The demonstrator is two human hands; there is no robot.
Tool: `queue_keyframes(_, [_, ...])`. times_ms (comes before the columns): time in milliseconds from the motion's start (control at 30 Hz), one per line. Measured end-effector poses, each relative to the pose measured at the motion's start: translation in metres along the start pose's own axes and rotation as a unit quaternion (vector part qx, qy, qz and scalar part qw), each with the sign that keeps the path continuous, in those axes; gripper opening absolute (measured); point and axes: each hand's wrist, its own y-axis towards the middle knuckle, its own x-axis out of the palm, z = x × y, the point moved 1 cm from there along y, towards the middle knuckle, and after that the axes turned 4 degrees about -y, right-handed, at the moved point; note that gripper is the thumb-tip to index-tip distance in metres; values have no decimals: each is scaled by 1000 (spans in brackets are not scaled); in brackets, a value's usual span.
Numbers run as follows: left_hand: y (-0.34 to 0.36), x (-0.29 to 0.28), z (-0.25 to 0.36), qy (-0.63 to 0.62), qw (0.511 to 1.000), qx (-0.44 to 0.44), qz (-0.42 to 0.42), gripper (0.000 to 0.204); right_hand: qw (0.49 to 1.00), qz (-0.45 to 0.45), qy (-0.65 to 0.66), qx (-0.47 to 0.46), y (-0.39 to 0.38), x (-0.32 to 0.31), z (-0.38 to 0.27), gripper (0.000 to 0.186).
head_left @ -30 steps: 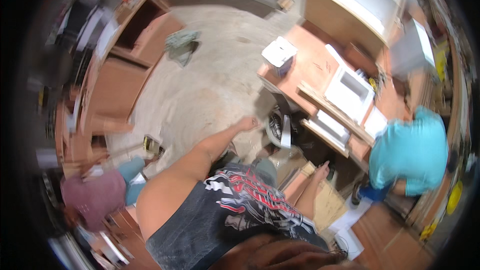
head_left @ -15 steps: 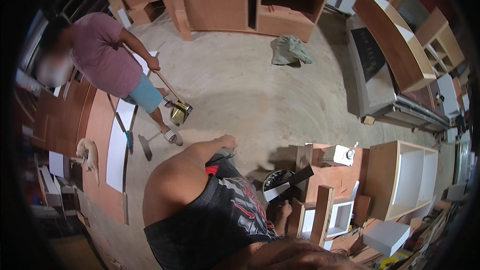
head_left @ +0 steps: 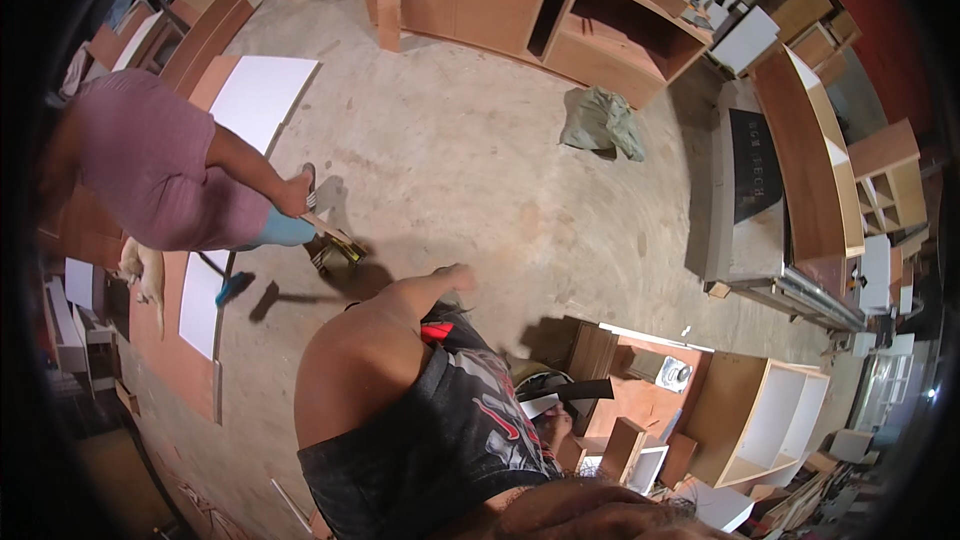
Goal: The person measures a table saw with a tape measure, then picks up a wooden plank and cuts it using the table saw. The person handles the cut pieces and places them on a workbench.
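Observation:
My left hand (head_left: 455, 278) is out over the concrete floor, fingers apart, holding nothing visible. My right hand (head_left: 558, 420) is low beside a round bin (head_left: 534, 379), near a black strip (head_left: 590, 391) and white piece (head_left: 538, 407) lying across it; its fingers are partly hidden. Just beyond stand a plywood unit (head_left: 655, 400) carrying a pale square container (head_left: 667, 371), small wooden boxes (head_left: 623, 450) and an open white-lined cabinet (head_left: 760, 420).
At left a co-worker (head_left: 145, 155) in pink bends, gripping a long-handled dustpan (head_left: 340, 252). A broom (head_left: 228, 292) and pale dog (head_left: 145, 280) are on flat boards (head_left: 198, 360). Cabinets (head_left: 450, 0) line the back; a green cloth (head_left: 600, 125) lies on the floor; stacked shelving (head_left: 805, 150) stands right.
My view has swung round, taking the turquoise-shirted person out of sight. Since the middle frame the co-worker in pink has bent lower and the dustpan sits slightly further left.

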Motion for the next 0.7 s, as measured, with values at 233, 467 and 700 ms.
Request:
queue_keyframes(233, [-46, -101, -41, -202, 962, -12, 184, 45, 939, -126, -301, 111, 47, 114, -6, 38])
queue_keyframes(467, [-113, -96, -179, -245, 919, -227, 210, 48, 933, -217, -288, 1, 190, 226, -96, 35])
queue_keyframes(700, [-178, -58, -256, -427, 783, -409, 192, 39, 953, -136, -260, 71, 264, 400, -271, 41])
